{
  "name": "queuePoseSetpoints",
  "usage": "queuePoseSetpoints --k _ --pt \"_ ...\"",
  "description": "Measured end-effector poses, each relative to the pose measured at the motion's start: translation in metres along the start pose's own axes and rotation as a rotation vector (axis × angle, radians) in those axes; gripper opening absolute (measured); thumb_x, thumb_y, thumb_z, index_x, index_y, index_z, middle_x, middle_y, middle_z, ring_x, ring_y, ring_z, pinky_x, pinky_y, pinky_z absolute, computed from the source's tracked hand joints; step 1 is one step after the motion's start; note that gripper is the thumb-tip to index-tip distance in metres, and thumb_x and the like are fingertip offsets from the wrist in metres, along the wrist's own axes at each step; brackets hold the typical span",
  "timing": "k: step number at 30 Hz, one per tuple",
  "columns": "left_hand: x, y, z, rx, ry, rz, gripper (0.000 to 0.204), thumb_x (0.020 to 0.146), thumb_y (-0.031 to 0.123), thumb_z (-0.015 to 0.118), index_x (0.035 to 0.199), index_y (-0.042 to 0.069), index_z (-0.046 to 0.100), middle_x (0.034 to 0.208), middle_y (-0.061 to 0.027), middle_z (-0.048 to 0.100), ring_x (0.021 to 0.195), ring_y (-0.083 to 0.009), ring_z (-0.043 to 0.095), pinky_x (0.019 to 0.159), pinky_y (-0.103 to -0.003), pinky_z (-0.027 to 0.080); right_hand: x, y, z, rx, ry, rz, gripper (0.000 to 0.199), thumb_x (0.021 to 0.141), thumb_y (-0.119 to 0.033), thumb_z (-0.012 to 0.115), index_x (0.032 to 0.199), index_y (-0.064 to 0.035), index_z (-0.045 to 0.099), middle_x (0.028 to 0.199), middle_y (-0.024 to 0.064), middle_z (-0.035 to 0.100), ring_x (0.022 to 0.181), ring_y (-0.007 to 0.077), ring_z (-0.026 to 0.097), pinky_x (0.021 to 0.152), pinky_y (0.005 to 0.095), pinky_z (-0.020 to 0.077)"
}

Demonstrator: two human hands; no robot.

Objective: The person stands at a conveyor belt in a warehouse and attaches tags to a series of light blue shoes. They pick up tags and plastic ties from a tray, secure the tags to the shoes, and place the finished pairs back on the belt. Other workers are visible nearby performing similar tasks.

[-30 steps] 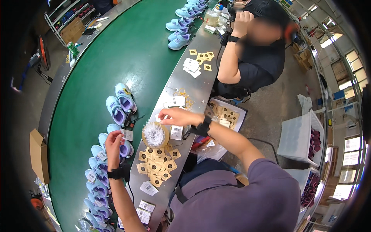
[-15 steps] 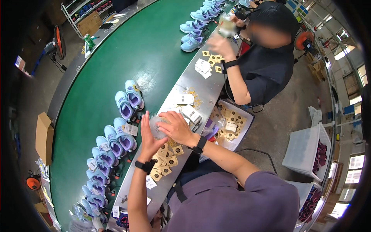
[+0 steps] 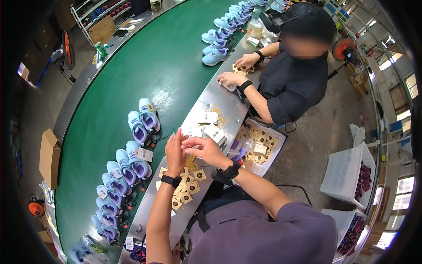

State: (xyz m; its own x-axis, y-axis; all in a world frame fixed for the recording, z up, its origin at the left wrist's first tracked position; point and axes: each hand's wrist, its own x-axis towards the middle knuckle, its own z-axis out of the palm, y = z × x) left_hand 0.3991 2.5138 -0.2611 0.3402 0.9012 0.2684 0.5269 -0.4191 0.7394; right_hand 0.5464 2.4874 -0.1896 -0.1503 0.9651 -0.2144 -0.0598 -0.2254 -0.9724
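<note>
My left hand (image 3: 176, 152) and my right hand (image 3: 204, 149) meet fingertip to fingertip just above the steel bench (image 3: 206, 94). The right fingers pinch a small pale piece between the two hands; it is mostly hidden and I cannot tell what it is. The left fingers stand upright against it. Both wrists wear black bands. Below the hands lie several tan square cards (image 3: 188, 185) on the bench. Pairs of light blue and purple child's shoes (image 3: 138, 127) with white tags stand on the green belt (image 3: 145, 66) to the left.
A co-worker in a dark shirt (image 3: 290, 75) works further along the bench, both hands on tan cards. A tray of tan cards (image 3: 259, 145) sits to the right of the bench. White bins (image 3: 347, 176) stand on the floor at right. More shoes (image 3: 220, 39) lie up the belt.
My left hand has come off the shoes on the belt and joined my right hand over the bench. The pale bundle seen between them earlier is now hidden.
</note>
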Motion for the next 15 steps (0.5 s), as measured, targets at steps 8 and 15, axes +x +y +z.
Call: queuePoseSetpoints --k 8,15 --pt "-0.003 -0.003 0.004 0.048 0.015 -0.032 0.054 0.081 0.011 0.061 0.130 0.003 0.040 0.103 -0.0090 0.064 0.107 -0.0267 0.056 0.103 -0.044 0.030 -0.002 -0.021 -0.005 -0.187 0.325 -0.492 0.008 0.084 -0.006 0.061 0.089 -0.0019 0.065 0.095 0.0083 0.064 0.088 0.0161 0.060 0.078 0.0258 0.0463" --pt "-0.015 0.028 -0.059 0.110 0.106 0.028 0.065 0.070 0.015 0.069 0.129 0.004 0.043 0.137 -0.0133 0.040 0.128 -0.0346 0.034 0.108 -0.047 0.018 -0.021 -0.039 -0.011 -0.094 -0.011 -0.043 0.013 0.090 -0.005 0.053 0.093 0.0028 0.062 0.090 0.0074 0.066 0.084 0.0110 0.061 0.077 0.0244 0.0481"
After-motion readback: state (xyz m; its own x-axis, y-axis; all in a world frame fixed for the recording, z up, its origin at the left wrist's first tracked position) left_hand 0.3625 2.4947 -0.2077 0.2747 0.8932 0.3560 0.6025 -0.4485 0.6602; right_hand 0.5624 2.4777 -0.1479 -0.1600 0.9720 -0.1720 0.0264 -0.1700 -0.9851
